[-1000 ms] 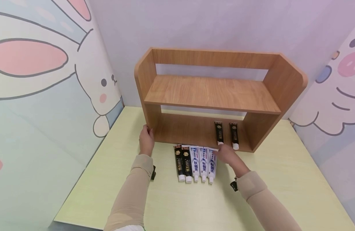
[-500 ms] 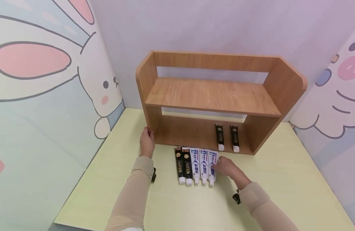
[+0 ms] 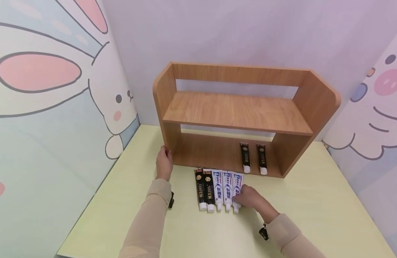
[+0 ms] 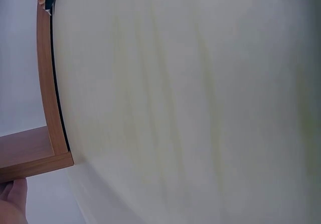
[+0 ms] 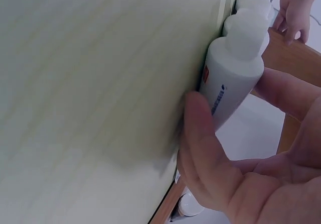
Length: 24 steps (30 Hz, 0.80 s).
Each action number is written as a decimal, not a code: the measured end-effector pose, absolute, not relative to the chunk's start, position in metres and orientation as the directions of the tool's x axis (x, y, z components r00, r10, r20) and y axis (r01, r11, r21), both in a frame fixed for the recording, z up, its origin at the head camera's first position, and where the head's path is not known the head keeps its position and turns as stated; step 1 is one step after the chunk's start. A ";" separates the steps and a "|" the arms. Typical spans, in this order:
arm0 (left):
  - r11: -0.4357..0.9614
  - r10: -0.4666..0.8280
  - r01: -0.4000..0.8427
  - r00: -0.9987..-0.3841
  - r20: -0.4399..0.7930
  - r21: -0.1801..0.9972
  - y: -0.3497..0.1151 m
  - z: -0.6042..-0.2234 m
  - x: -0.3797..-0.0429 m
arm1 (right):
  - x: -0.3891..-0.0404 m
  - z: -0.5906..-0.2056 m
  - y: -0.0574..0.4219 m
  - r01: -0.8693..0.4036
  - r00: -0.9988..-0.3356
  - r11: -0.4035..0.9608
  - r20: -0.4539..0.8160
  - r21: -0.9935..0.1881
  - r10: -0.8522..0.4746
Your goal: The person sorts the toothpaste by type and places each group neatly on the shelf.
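My right hand (image 3: 250,199) holds the rightmost white toothpaste tube (image 3: 238,180) near its cap end. In the right wrist view, thumb and fingers lie on opposite sides of that tube (image 5: 232,78). Beside it lie two more white toothpaste tubes (image 3: 227,188) and two black ones (image 3: 208,189), in a row with caps towards me. At the left, my left hand (image 3: 164,163) grips the side panel of the wooden shelf (image 3: 237,109); the left wrist view catches only part of that hand (image 4: 15,204) under the panel.
Two black toothpaste tubes (image 3: 245,157) lie apart on the shelf's bottom board, towards its right side, caps at the front edge. The row of tubes is on the pale yellow table (image 3: 198,236), just in front of the shelf. Cartoon-printed walls (image 3: 56,150) flank the table.
My right hand has moved from beside the shelf's front edge towards me, along the rightmost white tube to its cap end. The left hand stays at the panel. The head view has tilted slightly.
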<state>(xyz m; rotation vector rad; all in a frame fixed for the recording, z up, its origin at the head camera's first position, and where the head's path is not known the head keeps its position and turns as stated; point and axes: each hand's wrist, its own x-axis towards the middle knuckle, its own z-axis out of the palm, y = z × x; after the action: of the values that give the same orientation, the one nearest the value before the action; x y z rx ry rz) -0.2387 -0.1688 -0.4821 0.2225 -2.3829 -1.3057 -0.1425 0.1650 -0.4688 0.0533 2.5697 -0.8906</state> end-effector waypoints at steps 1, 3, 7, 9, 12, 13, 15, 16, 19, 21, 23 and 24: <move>0.544 -0.332 0.055 -0.902 0.275 0.837 -0.169 -0.482 -0.238 | -0.142 -0.470 0.164 0.170 -0.911 0.797 -0.401 -0.579 -0.098; 0.536 -0.332 0.051 -0.905 0.265 0.843 -0.168 -0.482 -0.238 | -0.140 -0.470 0.163 0.169 -0.909 0.801 -0.404 -0.575 -0.098; 0.526 -0.328 0.045 -0.911 0.251 0.849 -0.168 -0.482 -0.238 | -0.138 -0.468 0.161 0.178 -0.909 0.797 -0.406 -0.577 -0.090; 0.527 -0.324 0.044 -0.913 0.248 0.849 -0.168 -0.482 -0.238 | -0.137 -0.467 0.160 0.181 -0.911 0.789 -0.403 -0.587 -0.090; 0.525 -0.325 0.042 -0.913 0.246 0.850 -0.168 -0.483 -0.238 | -0.137 -0.467 0.159 0.185 -0.913 0.776 -0.398 -0.603 -0.092; 0.526 -0.324 0.046 -0.912 0.250 0.849 -0.169 -0.483 -0.238 | -0.137 -0.467 0.159 0.188 -0.913 0.770 -0.398 -0.610 -0.093; 0.527 -0.324 0.053 -0.910 0.258 0.848 -0.169 -0.485 -0.239 | -0.138 -0.469 0.159 0.195 -0.912 0.760 -0.400 -0.620 -0.093; 0.527 -0.325 0.055 -0.909 0.261 0.848 -0.169 -0.486 -0.240 | -0.138 -0.470 0.159 0.201 -0.911 0.753 -0.402 -0.627 -0.091; 0.525 -0.323 0.056 -0.910 0.260 0.849 -0.170 -0.486 -0.240 | -0.139 -0.472 0.160 0.222 -0.908 0.726 -0.409 -0.651 -0.088; 0.522 -0.321 0.051 -0.913 0.252 0.852 -0.169 -0.486 -0.240 | -0.140 -0.472 0.162 0.236 -0.908 0.708 -0.411 -0.666 -0.083; 0.521 -0.319 0.044 -0.916 0.242 0.852 -0.169 -0.484 -0.240 | -0.140 -0.472 0.164 0.251 -0.908 0.689 -0.413 -0.680 -0.076; 0.521 -0.320 0.041 -0.917 0.240 0.852 -0.169 -0.483 -0.239 | -0.140 -0.471 0.165 0.254 -0.909 0.680 -0.410 -0.688 -0.075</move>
<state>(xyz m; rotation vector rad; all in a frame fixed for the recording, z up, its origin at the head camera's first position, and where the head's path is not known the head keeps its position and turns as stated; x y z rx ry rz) -0.2392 -0.1686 -0.4834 0.2299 -2.3977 -1.3574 -0.1399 0.1651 -0.4714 0.1395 2.4855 -1.1048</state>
